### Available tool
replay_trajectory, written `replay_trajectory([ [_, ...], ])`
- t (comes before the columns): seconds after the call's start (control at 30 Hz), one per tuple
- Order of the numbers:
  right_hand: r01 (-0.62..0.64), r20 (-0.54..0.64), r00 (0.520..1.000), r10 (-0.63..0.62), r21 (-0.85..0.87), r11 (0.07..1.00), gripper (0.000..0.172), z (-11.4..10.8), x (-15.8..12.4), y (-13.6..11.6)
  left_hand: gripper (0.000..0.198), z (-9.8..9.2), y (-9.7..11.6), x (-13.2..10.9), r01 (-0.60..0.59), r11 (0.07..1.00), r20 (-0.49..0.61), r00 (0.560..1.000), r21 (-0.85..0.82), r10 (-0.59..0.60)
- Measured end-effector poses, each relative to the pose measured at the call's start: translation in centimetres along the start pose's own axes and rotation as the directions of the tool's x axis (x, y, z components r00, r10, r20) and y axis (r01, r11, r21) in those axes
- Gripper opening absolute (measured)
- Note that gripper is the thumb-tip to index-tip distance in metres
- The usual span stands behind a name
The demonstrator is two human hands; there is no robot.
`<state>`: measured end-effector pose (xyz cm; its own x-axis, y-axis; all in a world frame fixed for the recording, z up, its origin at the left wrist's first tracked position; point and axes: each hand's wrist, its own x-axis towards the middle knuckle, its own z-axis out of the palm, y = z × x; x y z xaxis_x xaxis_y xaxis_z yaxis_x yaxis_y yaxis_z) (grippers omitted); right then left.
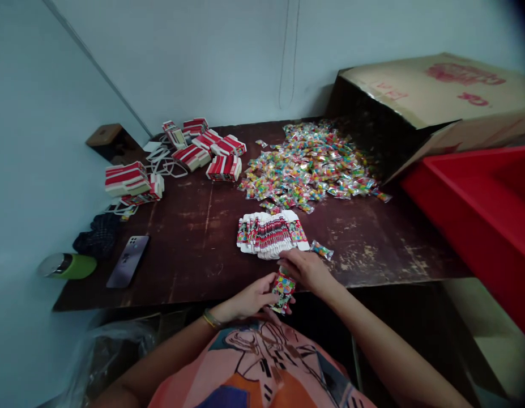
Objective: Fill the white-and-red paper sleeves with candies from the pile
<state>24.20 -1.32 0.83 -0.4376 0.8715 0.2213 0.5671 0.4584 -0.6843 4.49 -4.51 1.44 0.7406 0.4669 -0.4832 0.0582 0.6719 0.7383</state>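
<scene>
Both hands meet at the near edge of the dark wooden table (194, 249). My left hand (250, 299) and my right hand (304, 271) together hold one small colourful printed box (283, 291), upright between them. Just beyond my right hand lies a fanned stack of flat unfolded boxes (271, 233), and a single wrapped candy (321, 250) rests beside it. Farther back spreads a big pile of wrapped candies (310, 165), spilling from a tipped cardboard carton (419, 107).
Bundles of red-and-white flat boxes (203, 153) and loose rubber bands lie at the back left. A phone (128, 261), a green bottle (69, 266) and dark cloth (96, 235) sit at the left edge. A red bin (491, 221) stands on the right.
</scene>
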Motion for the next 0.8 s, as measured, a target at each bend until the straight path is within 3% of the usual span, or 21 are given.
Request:
replay_trajectory([
  [0.07,0.016,0.046,0.999,-0.02,0.088,0.996,0.022,0.2,-0.2,-0.8,0.062,-0.2,0.1,-0.2,0.019,1.0,0.006,1.0,-0.024,-0.019],
  [0.2,-0.141,-0.043,0.987,0.157,0.257,0.956,0.025,0.5,-1.0,-2.3,0.069,-1.1,0.1,-0.2,0.001,1.0,-0.09,0.996,-0.009,-0.002],
  [0.27,-0.166,-0.044,0.982,0.184,0.273,0.948,0.017,0.8,-1.6,-2.8,0.061,-1.5,0.2,-0.1,-0.024,0.999,-0.126,0.992,0.031,0.028],
  [0.4,-0.194,-0.006,0.978,0.209,0.345,0.918,0.027,1.6,-2.7,-3.5,0.042,-1.7,0.0,0.5,-0.112,0.984,-0.185,0.973,0.137,0.137],
  [0.5,-0.275,-0.135,0.907,0.399,0.529,0.803,0.023,2.4,-3.2,-3.5,0.06,-1.4,-0.3,1.0,-0.075,0.987,-0.236,0.966,0.141,0.108],
  [0.53,-0.308,-0.113,0.876,0.47,0.619,0.723,0.025,2.6,-3.3,-3.3,0.063,-1.3,-0.4,1.1,-0.058,0.99,-0.239,0.967,0.128,0.087],
  [0.6,-0.387,0.067,0.836,0.545,0.776,0.498,0.032,3.0,-3.4,-2.9,0.061,-1.2,-0.4,1.3,-0.061,0.991,-0.223,0.971,0.116,0.086],
  [0.67,-0.466,0.271,0.811,0.518,0.835,0.292,0.036,3.3,-3.3,-2.4,0.051,-1.3,-0.3,1.3,-0.093,0.984,-0.196,0.973,0.152,0.122],
  [0.7,-0.491,0.328,0.805,0.494,0.836,0.246,0.037,3.4,-3.2,-2.2,0.045,-1.3,-0.3,1.3,-0.107,0.976,-0.193,0.971,0.191,0.144],
  [0.73,-0.504,0.35,0.809,0.472,0.827,0.25,0.037,3.3,-3.0,-2.1,0.041,-1.3,-0.2,1.3,-0.115,0.964,-0.19,0.968,0.238,0.162],
  [0.8,-0.473,0.3,0.855,0.423,0.784,0.401,0.029,2.8,-2.7,-2.1,0.037,-1.4,-0.1,1.3,-0.114,0.948,-0.189,0.966,0.298,0.176],
])
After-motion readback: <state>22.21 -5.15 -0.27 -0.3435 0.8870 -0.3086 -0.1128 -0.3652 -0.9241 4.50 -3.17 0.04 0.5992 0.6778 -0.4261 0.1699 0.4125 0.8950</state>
